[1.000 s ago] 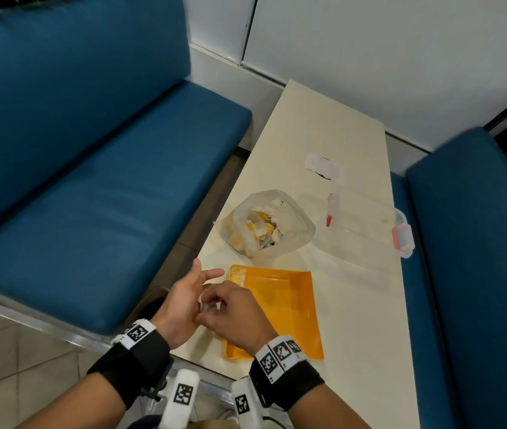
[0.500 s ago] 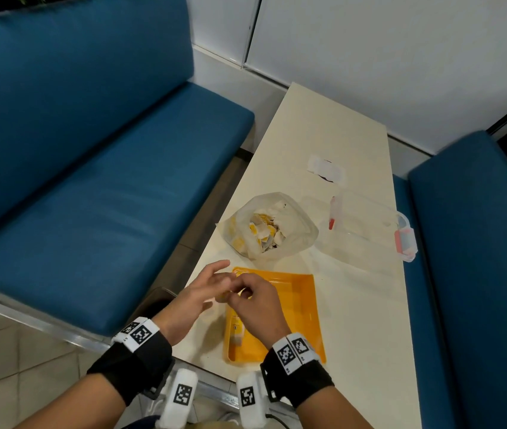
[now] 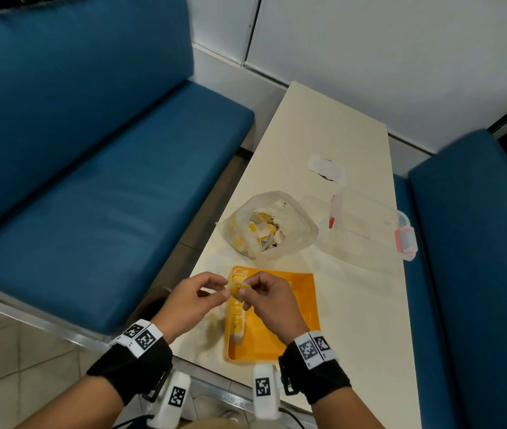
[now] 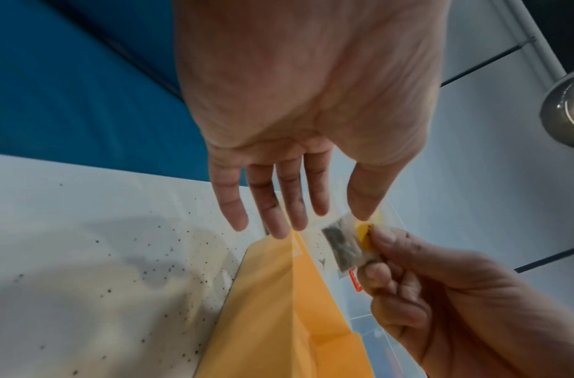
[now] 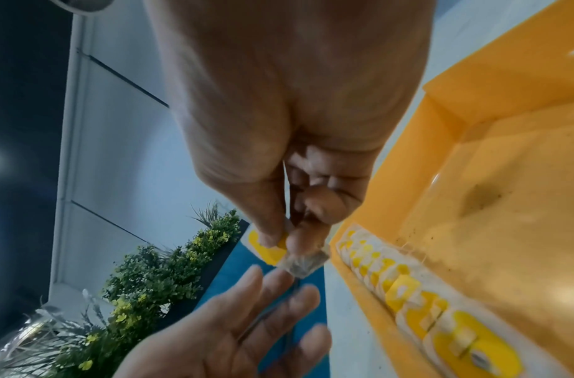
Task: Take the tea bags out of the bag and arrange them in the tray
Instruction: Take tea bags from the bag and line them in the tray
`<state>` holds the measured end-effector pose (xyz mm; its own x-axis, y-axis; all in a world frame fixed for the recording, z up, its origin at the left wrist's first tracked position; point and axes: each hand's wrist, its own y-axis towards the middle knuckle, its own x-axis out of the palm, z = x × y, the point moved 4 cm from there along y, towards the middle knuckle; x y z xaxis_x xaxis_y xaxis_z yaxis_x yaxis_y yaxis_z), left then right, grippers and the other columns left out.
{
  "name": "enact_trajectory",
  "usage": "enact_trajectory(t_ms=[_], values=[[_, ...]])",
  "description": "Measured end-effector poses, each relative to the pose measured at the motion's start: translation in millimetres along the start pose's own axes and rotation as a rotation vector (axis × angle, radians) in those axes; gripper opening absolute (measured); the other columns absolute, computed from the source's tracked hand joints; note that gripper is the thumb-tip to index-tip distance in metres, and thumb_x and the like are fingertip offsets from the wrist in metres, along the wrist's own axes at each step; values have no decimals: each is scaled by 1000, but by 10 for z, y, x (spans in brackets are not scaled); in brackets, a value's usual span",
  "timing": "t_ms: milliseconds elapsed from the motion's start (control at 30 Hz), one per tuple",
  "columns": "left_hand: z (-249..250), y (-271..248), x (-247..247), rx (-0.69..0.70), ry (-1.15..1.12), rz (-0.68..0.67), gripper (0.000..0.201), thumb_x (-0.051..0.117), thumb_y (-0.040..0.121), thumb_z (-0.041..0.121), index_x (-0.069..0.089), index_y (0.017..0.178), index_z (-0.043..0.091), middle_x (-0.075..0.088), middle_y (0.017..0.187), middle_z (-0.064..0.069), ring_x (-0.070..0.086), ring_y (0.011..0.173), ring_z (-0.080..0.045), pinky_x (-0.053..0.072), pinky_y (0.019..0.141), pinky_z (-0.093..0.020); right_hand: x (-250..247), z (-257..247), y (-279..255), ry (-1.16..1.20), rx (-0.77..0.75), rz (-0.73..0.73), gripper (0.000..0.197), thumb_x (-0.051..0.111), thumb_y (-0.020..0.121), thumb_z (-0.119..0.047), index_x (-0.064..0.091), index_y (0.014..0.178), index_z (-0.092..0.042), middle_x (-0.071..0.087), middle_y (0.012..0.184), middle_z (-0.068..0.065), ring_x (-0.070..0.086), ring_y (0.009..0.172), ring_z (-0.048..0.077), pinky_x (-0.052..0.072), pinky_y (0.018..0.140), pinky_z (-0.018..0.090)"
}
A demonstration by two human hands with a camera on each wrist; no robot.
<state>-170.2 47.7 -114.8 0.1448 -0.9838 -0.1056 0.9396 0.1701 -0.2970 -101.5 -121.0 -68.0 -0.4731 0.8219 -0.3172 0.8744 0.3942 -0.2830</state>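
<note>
The tea bag (image 4: 345, 249) is a small translucent sachet with dark leaf showing through and a yellow paper tag at one end. The right hand (image 3: 272, 301) pinches it by that tag between thumb and fingertips, above the left rim of the tray (image 3: 295, 320), near the table's front edge. The left hand (image 3: 190, 301) is beside it with fingers straight and spread; its thumb tip meets the sachet's top, though the head view is too soft to show a firm hold.

The tray is shallow orange plastic with upright walls; a row of tea bags (image 5: 418, 301) stands packed along its left wall, white sachets with yellow tags. Behind the tray, a crumpled clear plastic bag (image 3: 269, 226) sits open with more tea bags heaped inside.

The table (image 3: 366, 335) is long, narrow and cream, with dark specks near its front left corner. A clear lidded box (image 3: 366, 224) with pink clips lies by its right edge, and a flat white packet (image 3: 326, 167) further back. Blue padded seats (image 3: 100, 168) flank the table, against white wall panels.
</note>
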Motion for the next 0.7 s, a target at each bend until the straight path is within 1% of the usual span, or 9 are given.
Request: enact_trajectory(t_ms=[67,167,233,300,367,433,533,600,700], values=[[-45,8,-9,-67,61,17,14,76,91,31,72,105,28,74,100,-2,74,85,-16,56,78,-29,-80,83,-36,-46,47,-33,9,69,91,-9,64,90,-1,67,67,13,60,51,10,42,48,21],[-113,14,69,-172,90,-41,24,75,92,34,66,110,21,75,93,-8,76,73,-16,57,70,-32,-136,312,-100,-102,139,-121,8,68,91,-8,63,85,-9,67,65,9,64,54,17,42,46,27],[-146,9,136,-202,117,-77,31,76,90,35,63,114,23,76,88,-9,76,70,-16,57,64,-31,-116,446,-148,-134,200,-181,10,68,91,-7,62,83,-11,67,61,3,65,54,17,43,45,26],[-169,1,203,-204,160,-104,40,79,87,37,58,120,26,77,81,-8,75,67,-14,53,58,-24,-65,537,-194,-151,255,-231,12,68,90,-5,61,83,-12,65,57,-2,63,50,13,43,43,22],[-196,0,260,-199,190,-129,50,81,86,33,53,127,30,77,74,-7,72,62,-11,49,55,-18,5,618,-208,-177,302,-271,15,68,89,-3,59,83,-13,64,57,-2,62,48,9,44,42,21],[-221,9,301,-187,206,-144,59,81,85,27,51,135,32,76,72,-7,72,61,-12,53,59,-21,81,689,-194,-213,337,-295,16,68,88,-3,59,82,-14,65,62,3,64,51,12,49,46,23],[-263,28,323,-181,199,-146,63,80,86,21,50,140,32,77,73,-8,75,66,-18,62,72,-31,167,752,-162,-282,352,-289,16,68,85,-4,59,80,-16,66,69,10,65,55,19,54,54,29],[-278,30,324,-184,176,-146,64,80,86,19,51,140,33,77,73,-9,76,67,-20,62,73,-32,205,773,-142,-283,358,-270,13,64,86,-3,58,82,-14,67,68,13,64,56,23,53,54,31],[-280,24,322,-193,163,-146,63,80,86,17,51,140,34,77,73,-10,76,67,-22,60,66,-28,232,789,-112,-291,355,-226,12,60,87,-4,56,81,-14,66,64,14,64,55,25,51,50,30]])
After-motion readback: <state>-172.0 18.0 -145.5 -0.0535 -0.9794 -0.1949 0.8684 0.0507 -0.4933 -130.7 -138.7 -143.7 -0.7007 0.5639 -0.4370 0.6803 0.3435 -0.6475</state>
